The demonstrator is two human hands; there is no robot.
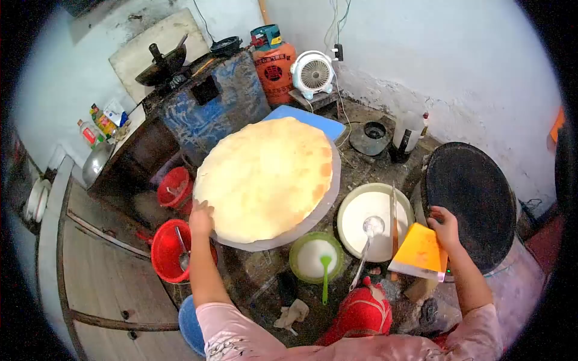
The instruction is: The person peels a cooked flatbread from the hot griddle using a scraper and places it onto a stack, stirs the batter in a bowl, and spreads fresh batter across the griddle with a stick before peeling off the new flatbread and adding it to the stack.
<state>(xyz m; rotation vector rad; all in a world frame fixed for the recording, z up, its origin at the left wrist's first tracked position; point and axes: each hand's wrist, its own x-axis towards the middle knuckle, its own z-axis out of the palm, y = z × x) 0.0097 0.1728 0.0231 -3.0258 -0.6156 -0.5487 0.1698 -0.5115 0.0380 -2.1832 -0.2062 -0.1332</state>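
Observation:
A large, round, pale-yellow stack of thin pancakes (265, 174) lies on a whitish sheet (328, 207) left of centre. My left hand (202, 218) is at its lower left edge, with the fingers closed over the rim. My right hand (444, 227) grips an orange-yellow scraper (418, 249) by its upper right side. That hand is beside the near left edge of a round black griddle (469, 204). Left of the scraper is a wide basin of white batter (355, 219), with a ladle (373, 227) and a long wooden stick (395, 222) across it.
A green bowl (295, 265) with a green spoon (326, 271) stands in front of the stack. Red basins (161, 256) are at left. Behind stand a small fan (314, 73), an orange gas cylinder (276, 75), a blue stove block (211, 114) and a wok (159, 67).

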